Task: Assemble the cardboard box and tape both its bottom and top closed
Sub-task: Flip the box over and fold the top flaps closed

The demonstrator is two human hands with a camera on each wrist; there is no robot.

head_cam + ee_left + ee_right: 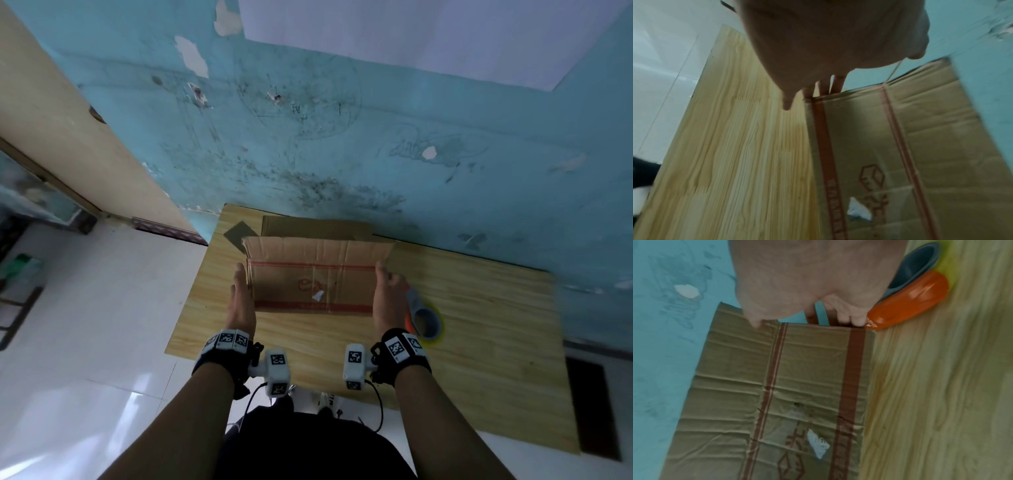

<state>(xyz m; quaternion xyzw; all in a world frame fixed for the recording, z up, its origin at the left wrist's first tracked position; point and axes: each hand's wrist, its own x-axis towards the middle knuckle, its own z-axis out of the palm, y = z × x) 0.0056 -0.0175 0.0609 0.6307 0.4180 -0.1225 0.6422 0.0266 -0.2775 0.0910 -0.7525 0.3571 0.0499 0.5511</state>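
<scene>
the cardboard box (311,284) stands on the bench (479,308), not yet squared. left hand (241,301) and right hand (388,298) grip its side edges, fingers curled behind. next, probably: open it, fold the bottom flaps, reach the tape (424,320)

Wooden tabletop (479,325) set against scuffed turquoise wall (342,137), white tiled floor (85,325) seen at left
</scene>
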